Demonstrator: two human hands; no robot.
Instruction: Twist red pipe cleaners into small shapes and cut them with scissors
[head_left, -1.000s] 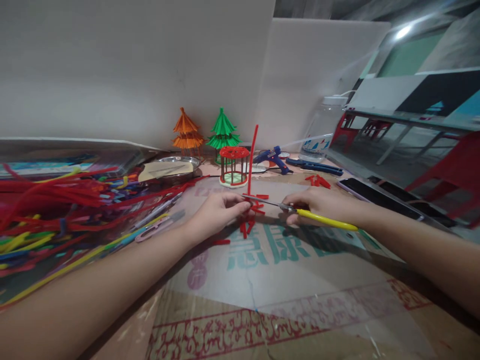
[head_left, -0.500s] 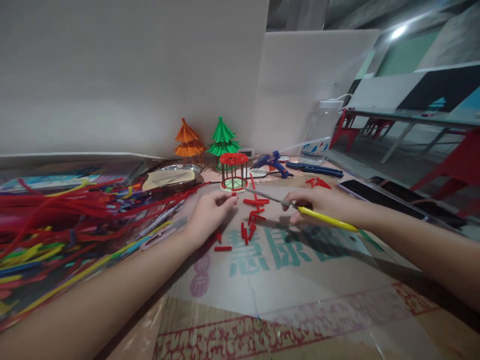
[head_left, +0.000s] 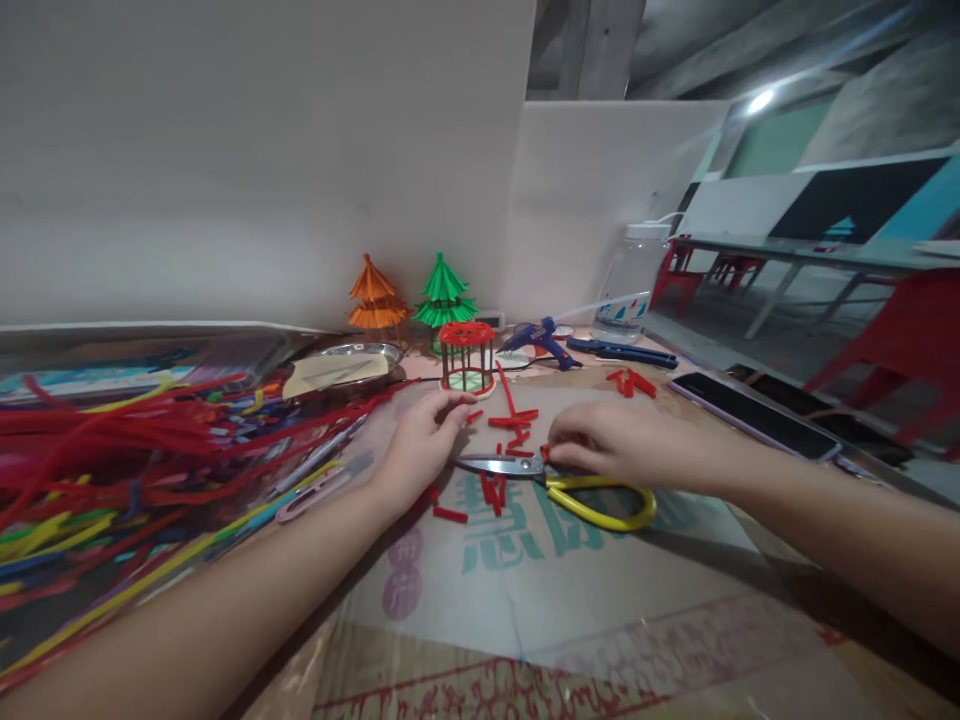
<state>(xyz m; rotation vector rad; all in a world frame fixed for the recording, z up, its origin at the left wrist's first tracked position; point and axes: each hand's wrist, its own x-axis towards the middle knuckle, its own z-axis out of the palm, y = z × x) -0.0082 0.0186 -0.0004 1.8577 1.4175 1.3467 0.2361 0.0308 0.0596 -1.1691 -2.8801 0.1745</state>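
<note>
My left hand is closed in a pinch just in front of a small round frame with a red top, brown posts and a pale green base. What its fingertips hold is hidden. My right hand has its fingers curled together, with a short red pipe-cleaner piece at the tips. Just in front of that hand, scissors with yellow handles lie on the mat, blades pointing left towards my left hand. Several cut red pieces are scattered between and in front of my hands.
An orange tiered model and a green one stand by the wall. Behind lie a blue glue gun and dark blue pliers. A water bottle, a phone and a pile of coloured pipe cleaners flank the mat.
The scissors have left my right hand's grip and now lie on the mat. My right hand has moved left, fingers curling at a red piece. My left hand stays near the round frame.
</note>
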